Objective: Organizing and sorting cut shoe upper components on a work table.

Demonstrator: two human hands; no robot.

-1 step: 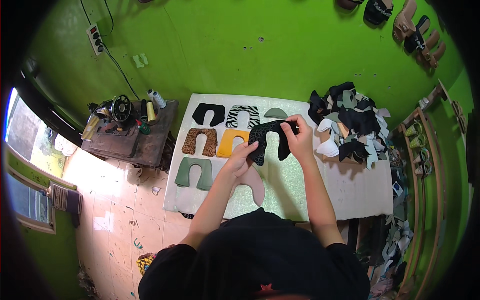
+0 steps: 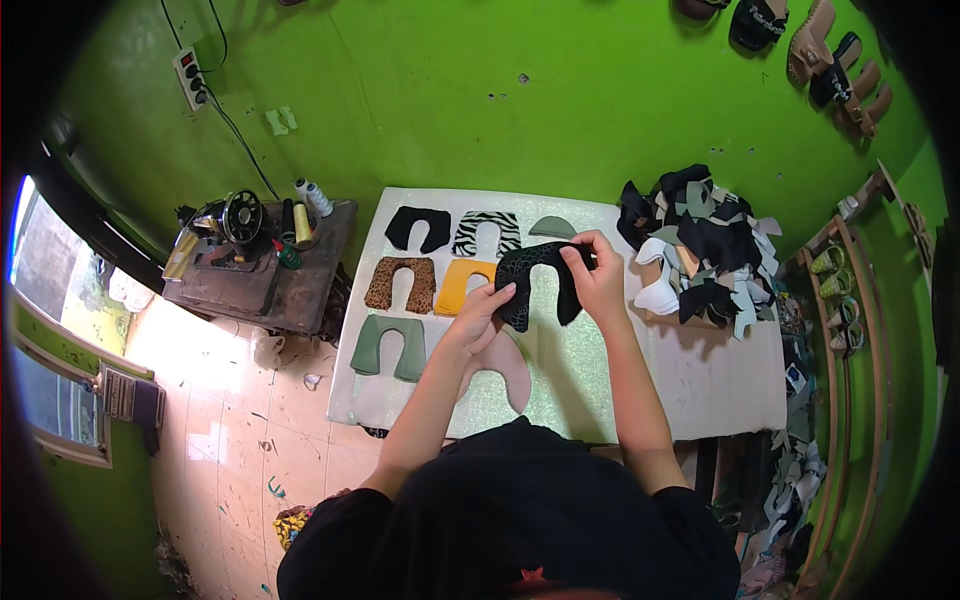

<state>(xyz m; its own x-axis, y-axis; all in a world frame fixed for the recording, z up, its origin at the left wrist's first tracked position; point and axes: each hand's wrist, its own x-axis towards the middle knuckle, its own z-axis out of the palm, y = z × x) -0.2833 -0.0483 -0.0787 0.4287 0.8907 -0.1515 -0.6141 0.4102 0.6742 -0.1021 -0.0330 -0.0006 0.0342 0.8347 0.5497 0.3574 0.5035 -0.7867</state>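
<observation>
Black U-shaped piece [image 2: 527,265] in hands [image 2: 478,320] [image 2: 602,280], yellow piece [image 2: 460,280] partly hidden, scrap heap [image 2: 705,240]

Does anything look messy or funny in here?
Yes: a jumbled heap of scraps on the right of the table, and little bits littering the floor at left. They look untidy beside the U-shaped pieces laid out in neat rows.

- Place: small workshop, evidently for footwear or sewn goods.
- Sewing machine [image 2: 241,212], one, black handwheel, on dark wooden stand [image 2: 318,250].
- Thread cones [image 2: 319,198], several, beside machine.
- Desk [image 2: 690,390], pale-topped, bearing U-shaped cut pieces [image 2: 380,287] in assorted colours and prints.
- Offcuts [image 2: 715,242], heaped, black, white and grey-green, toward desk's right end.
- Sandals [image 2: 808,45], several, on green wall [image 2: 430,110], upper right.
- More scraps [image 2: 800,450], low, right of desk.
</observation>
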